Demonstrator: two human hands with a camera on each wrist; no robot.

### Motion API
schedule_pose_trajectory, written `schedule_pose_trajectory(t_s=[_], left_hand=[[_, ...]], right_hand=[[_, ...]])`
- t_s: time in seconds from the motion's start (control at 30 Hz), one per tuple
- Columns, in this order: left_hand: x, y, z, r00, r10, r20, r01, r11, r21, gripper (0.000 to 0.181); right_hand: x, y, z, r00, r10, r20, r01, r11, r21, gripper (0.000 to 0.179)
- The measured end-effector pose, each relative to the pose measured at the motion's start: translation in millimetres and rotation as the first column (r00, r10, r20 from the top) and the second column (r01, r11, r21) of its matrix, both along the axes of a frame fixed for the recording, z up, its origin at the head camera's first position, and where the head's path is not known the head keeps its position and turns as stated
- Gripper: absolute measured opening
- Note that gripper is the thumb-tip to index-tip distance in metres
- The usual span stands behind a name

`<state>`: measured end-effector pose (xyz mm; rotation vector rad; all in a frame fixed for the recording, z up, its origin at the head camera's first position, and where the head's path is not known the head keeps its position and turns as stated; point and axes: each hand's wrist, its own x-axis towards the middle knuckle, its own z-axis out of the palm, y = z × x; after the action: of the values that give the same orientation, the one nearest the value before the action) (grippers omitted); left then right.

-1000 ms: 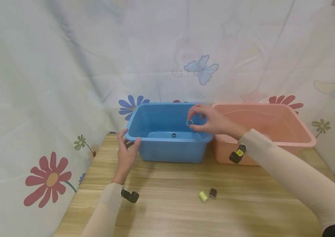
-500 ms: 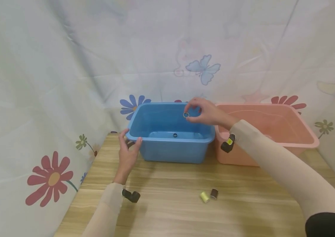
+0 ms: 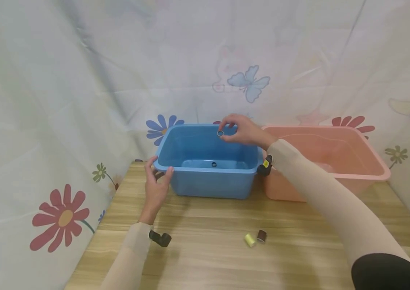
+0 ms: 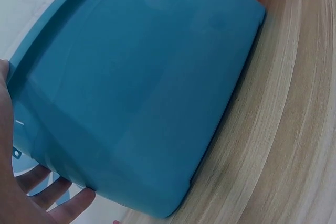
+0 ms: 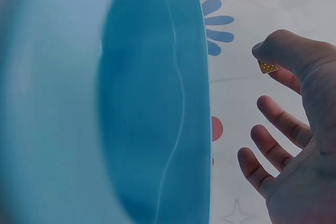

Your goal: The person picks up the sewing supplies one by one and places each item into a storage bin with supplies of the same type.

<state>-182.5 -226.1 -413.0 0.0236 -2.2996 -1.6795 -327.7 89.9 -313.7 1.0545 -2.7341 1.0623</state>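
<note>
My right hand [image 3: 242,129] pinches a small ring-shaped thimble [image 3: 220,133] between thumb and forefinger, above the blue tub [image 3: 212,183]. In the right wrist view the thimble [image 5: 267,67] is gold and dimpled, and the other three fingers are spread. A small dark ring [image 3: 214,164] lies on the tub's floor. My left hand [image 3: 156,193] grips the tub's left front corner, with the thumb on the front rim. Seen from the left wrist, several fingers [image 4: 73,206] curl under the rim against the tub's outer wall.
A pink tub [image 3: 362,177] stands right beside the blue one. In front of them, a yellow thread spool [image 3: 250,240] and a dark brown thread spool [image 3: 261,236] lie on the wooden table [image 3: 205,262]. A flower-patterned curtain [image 3: 175,60] hangs behind.
My right hand, with the thimble in its pinch, has moved left and upward over the blue tub. The left hand keeps its hold on the corner.
</note>
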Motion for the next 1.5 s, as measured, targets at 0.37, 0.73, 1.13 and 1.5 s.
schedule_pose_trajectory(t_s=[0.37, 0.73, 1.13, 1.5], left_hand=[[0.6, -1.2, -0.8, 1.000, 0.001, 0.004, -0.001, 1.000, 0.006, 0.071], [4.7, 3.9, 6.8, 1.000, 0.014, -0.008, -0.014, 1.000, -0.011, 0.069], [-19.6, -12.6, -34.0, 0.999, 0.026, -0.034, -0.026, 1.000, -0.008, 0.071], [-19.3, -12.2, -37.5, 0.998, 0.038, -0.041, -0.038, 0.999, -0.012, 0.070]], right_hand=[[-24.4, -17, -3.2, 1.000, 0.025, -0.003, -0.026, 1.000, -0.018, 0.027], [-35.9, -26, -5.1, 0.999, 0.019, -0.037, -0.019, 1.000, -0.005, 0.023], [-40.2, -30, -9.3, 0.999, 0.006, -0.036, -0.006, 1.000, 0.015, 0.022], [-45.2, -32, -14.8, 1.000, -0.013, -0.017, 0.014, 1.000, 0.019, 0.033]])
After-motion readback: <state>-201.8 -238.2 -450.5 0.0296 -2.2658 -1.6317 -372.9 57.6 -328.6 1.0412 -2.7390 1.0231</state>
